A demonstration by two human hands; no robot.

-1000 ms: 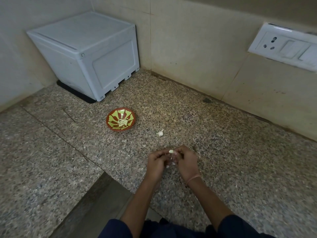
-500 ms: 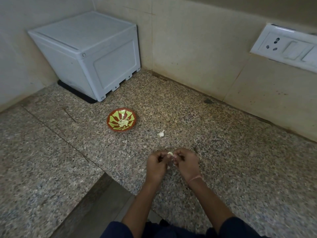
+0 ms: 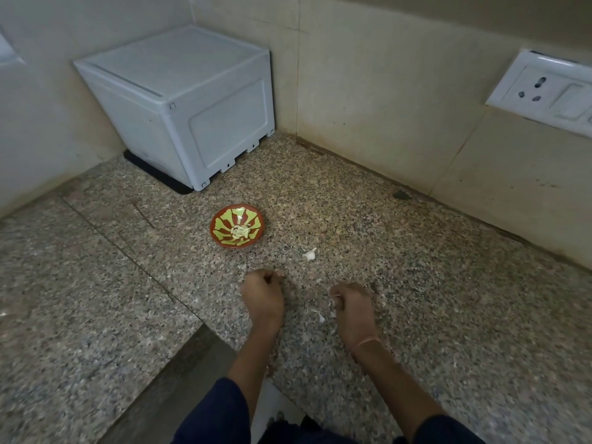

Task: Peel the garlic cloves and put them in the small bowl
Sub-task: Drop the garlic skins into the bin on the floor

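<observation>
My left hand (image 3: pixel 262 296) is curled tight with its knuckles towards the camera, and I cannot tell whether a peeled clove sits inside it. My right hand (image 3: pixel 352 304) pinches a pale scrap of papery garlic skin (image 3: pixel 334 296) at its fingertips. The small red-brown bowl with the yellow-green fan pattern (image 3: pixel 214 226) stands on the speckled granite counter (image 3: pixel 416 283) just beyond my left hand, and a little heap of pale peeled cloves (image 3: pixel 239 231) lies in its middle. One white unpeeled garlic clove (image 3: pixel 310 254) lies apart, between the bowl and my right hand. I judge one clove just stripped. Next I should reach left over the bowl, let go above the heap, drop the skin, then pick up the last clove.
</observation>
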